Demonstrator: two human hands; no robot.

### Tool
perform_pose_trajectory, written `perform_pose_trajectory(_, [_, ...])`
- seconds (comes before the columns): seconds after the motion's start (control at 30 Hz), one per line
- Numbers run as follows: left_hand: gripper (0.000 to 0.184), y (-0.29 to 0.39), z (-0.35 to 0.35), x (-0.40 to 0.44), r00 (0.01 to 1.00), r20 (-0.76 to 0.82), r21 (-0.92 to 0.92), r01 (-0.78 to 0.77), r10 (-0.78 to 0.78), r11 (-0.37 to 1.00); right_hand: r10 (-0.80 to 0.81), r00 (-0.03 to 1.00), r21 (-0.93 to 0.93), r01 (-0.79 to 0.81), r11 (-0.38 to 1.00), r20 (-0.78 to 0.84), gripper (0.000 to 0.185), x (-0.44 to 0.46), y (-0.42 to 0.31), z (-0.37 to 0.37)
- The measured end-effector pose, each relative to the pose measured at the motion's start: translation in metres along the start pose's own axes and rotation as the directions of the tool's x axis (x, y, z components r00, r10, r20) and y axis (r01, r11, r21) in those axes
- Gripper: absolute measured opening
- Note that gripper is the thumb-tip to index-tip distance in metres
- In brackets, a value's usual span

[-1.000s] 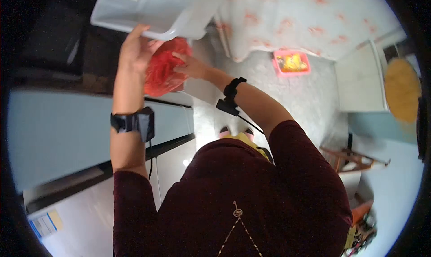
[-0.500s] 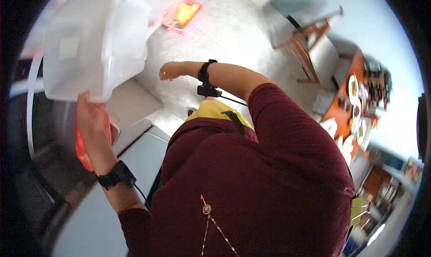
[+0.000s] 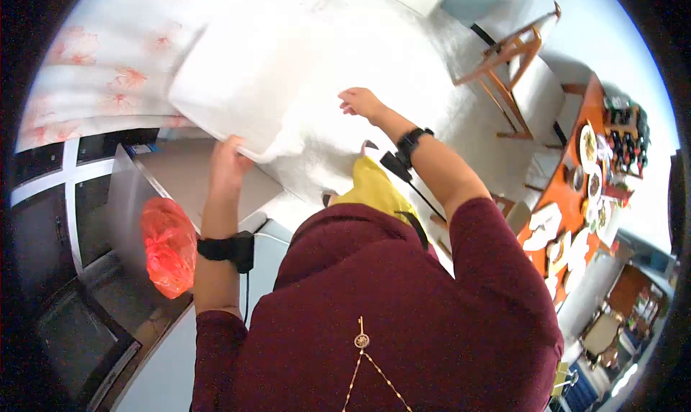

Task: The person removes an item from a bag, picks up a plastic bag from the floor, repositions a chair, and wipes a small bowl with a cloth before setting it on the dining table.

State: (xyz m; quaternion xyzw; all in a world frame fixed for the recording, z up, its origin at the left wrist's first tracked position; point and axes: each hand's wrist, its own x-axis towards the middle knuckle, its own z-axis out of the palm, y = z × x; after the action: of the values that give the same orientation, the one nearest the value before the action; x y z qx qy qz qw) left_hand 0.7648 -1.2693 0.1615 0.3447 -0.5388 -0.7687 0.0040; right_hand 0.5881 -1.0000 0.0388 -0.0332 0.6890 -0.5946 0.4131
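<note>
Moved since the earlier frame: we see the pale plastic tub [image 3: 237, 88] swung farther out in front of us, the red plastic bag [image 3: 169, 248] now clear of our left forearm, and our right hand [image 3: 362, 104] showing farther to the right. Our view has shifted too.
Left hand [image 3: 230, 164]: we have it clamped on the near rim of the tub.
Right hand: we hold nothing in it; the fingers are loosely bent, in the air well apart from the left hand.
Tub: we find it tilted and held out ahead of us, its near edge in our left hand; strong light washes out its walls, so we cannot tell whether anything is inside.
Red bag: we see it bunched up just left of our left forearm, apart from our fingers; we cannot tell exactly what it rests on.
Flowered cloth [image 3: 97, 84]: we have it at the upper left, pale with orange-red blooms, beyond the tub.
Wrists: we wear a black strap on each, the left one [image 3: 229, 248] near the red bag, the right one [image 3: 413, 144] with a cable running toward our sleeve.
Wooden frame [image 3: 522, 52]: we see it standing on the floor at the upper right, well apart from both hands.
Orange-topped bench [image 3: 590, 104]: we see dishes [image 3: 588, 144] spread along it at the far right.
Bottle rack [image 3: 630, 140]: we see it just beyond the bench, with dark bottles.
</note>
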Motion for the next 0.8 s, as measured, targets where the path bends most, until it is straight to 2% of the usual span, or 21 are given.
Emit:
perform_pose_trajectory(0.03, [0.048,-0.004,0.010,0.003,1.000,-0.016,-0.006,-0.018,0.018,1.000,0.084,0.995,0.047,-0.081,0.996,-0.061,0.038,0.005,-0.004,-0.009])
perform_pose_trajectory(0.07, [0.048,-0.007,0.017,0.011,0.999,-0.026,-0.002,-0.032,0.031,1.000,0.093,0.993,0.063,-0.088,0.994,-0.075,0.044,0.009,-0.005,-0.019])
perform_pose_trajectory(0.13, [0.050,-0.017,0.025,0.029,0.972,-0.196,0.105,0.150,-0.127,0.983,0.096,0.992,0.084,-0.089,0.992,-0.078,0.050,0.006,-0.020,-0.028])
perform_pose_trajectory(0.2, [0.051,-0.027,0.031,0.048,0.970,-0.189,0.131,0.180,-0.154,0.975,0.166,0.986,0.246,-0.155,0.957,-0.026,0.063,0.004,-0.042,-0.032])
perform_pose_trajectory(0.23, [0.052,-0.034,0.032,0.056,0.965,-0.174,0.160,0.224,-0.196,0.961,0.182,0.981,0.264,-0.193,0.945,0.064,0.073,0.011,-0.041,-0.036])
perform_pose_trajectory(0.27, [0.052,-0.040,0.032,0.067,0.963,-0.184,0.162,0.226,-0.195,0.961,0.183,0.980,0.266,-0.196,0.944,0.074,0.073,0.018,-0.039,-0.038])
perform_pose_trajectory(0.33, [0.054,-0.046,0.042,0.083,0.940,-0.175,0.073,0.308,-0.292,0.949,0.230,0.968,0.230,-0.247,0.941,0.101,0.080,0.016,-0.047,-0.041])
perform_pose_trajectory(0.4, [0.056,-0.040,0.061,0.087,0.927,-0.190,0.063,0.339,-0.322,0.939,0.288,0.947,0.273,-0.316,0.909,0.140,0.100,0.035,-0.036,-0.045])
perform_pose_trajectory(0.47, [0.057,-0.034,0.077,0.093,0.918,-0.185,0.062,0.368,-0.352,0.928,0.366,0.929,0.303,-0.367,0.879,0.064,0.092,0.030,-0.053,-0.044])
perform_pose_trajectory(0.5, [0.058,-0.034,0.083,0.098,0.940,-0.129,0.046,0.323,-0.315,0.945,0.355,0.933,0.344,-0.351,0.871,0.053,0.093,0.039,-0.047,-0.047])
perform_pose_trajectory(0.53, [0.059,-0.035,0.089,0.103,0.958,-0.070,0.026,0.279,-0.277,0.960,0.379,0.925,0.329,-0.358,0.874,0.001,0.080,0.051,-0.040,-0.048])
perform_pose_trajectory(0.6, [0.059,-0.026,0.100,0.111,0.966,-0.034,0.054,0.257,-0.255,0.965,0.382,0.920,0.420,-0.380,0.824,0.084,0.061,0.073,-0.024,-0.057])
perform_pose_trajectory(0.63, [0.059,-0.022,0.106,0.119,0.972,-0.019,0.086,0.233,-0.233,0.969,0.452,0.890,0.525,-0.412,0.744,0.059,0.043,0.075,-0.027,-0.062])
perform_pose_trajectory(0.8, [0.062,-0.014,0.114,0.161,0.949,0.002,0.196,0.309,-0.315,0.931,0.480,0.872,0.589,-0.337,0.735,-0.100,0.033,0.098,-0.022,-0.070])
